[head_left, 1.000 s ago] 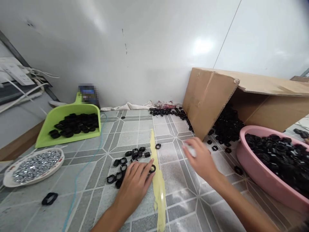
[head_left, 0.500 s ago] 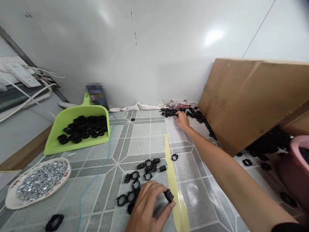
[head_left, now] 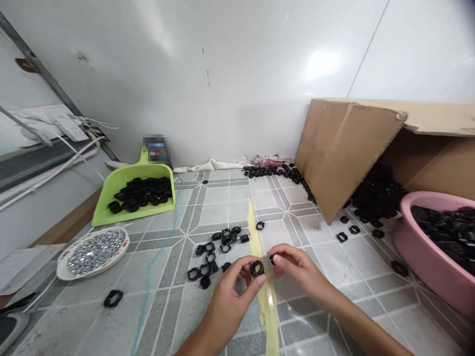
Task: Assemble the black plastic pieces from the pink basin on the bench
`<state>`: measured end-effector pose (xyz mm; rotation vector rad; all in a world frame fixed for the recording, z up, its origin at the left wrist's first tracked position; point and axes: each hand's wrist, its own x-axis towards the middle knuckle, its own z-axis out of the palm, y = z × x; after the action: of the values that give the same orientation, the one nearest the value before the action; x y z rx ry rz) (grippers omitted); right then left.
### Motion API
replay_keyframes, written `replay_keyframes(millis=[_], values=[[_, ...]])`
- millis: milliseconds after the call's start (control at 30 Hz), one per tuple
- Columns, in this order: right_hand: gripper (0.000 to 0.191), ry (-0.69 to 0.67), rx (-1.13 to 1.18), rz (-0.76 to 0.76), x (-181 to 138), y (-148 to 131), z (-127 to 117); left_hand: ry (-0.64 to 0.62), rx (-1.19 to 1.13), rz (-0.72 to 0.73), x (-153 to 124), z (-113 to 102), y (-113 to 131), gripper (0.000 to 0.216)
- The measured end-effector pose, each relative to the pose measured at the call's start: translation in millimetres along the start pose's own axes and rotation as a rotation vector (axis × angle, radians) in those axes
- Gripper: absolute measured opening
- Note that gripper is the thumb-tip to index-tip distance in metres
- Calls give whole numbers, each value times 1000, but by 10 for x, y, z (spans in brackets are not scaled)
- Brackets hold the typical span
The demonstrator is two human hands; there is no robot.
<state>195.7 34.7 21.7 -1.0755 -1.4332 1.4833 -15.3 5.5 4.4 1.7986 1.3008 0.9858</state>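
Note:
My left hand pinches a black ring-shaped part between thumb and fingers, its round opening turned toward me. Close by on the right, my right hand holds a small black piece at its fingertips; fingers cover most of it, so its exact shape is hidden. The two pieces are apart. Several more black rings lie in a loose cluster on the tiled-pattern surface beyond my left hand. One single ring lies just right of the yellow tape strip.
At left stand a green dustpan of black parts and a white plate of shiny metal pieces. A cardboard box with black parts spilling out and a pink basin fill the right. Small black pieces line the wall.
My right hand has come back from the black pieces by the wall to beside my left hand, with a small black piece in it. My left hand has turned its ring; the view has shifted right.

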Motion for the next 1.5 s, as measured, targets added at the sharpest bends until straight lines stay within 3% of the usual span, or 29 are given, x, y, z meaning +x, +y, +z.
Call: replay_keyframes(millis=[200, 433, 667, 733, 833, 1000, 1100, 1200, 1333, 1500], values=[[44, 105, 110, 15, 22, 198, -127, -31, 383, 299, -14, 13, 50, 25], [47, 63, 260, 77, 27, 213, -94, -33, 184, 72, 2, 13, 11, 29], [46, 48, 237, 66, 23, 151, -87, -74, 326, 39, 122, -109, 154, 28], [46, 49, 237, 75, 41, 166, -95, -56, 379, -29, 360, -209, 211, 31], [48, 41, 231, 89, 64, 189, -101, 28, 523, -141, 942, -403, 231, 30], [49, 6, 196, 75, 82, 191, -107, 193, 644, -281, 1929, -555, 53, 29], [50, 0, 192, 65, 106, 211, -103, 318, 693, -328, 2280, -423, -75, 35], [52, 0, 208, 68, 137, 261, -79, 362, 730, -307, 2530, -190, -187, 34], [52, -2, 236, 98, 176, 330, -32, 327, 777, -269, 2888, 57, -277, 33], [48, 11, 379, 111, 212, 344, -35, 237, 812, -253, 3321, 139, -352, 34]])
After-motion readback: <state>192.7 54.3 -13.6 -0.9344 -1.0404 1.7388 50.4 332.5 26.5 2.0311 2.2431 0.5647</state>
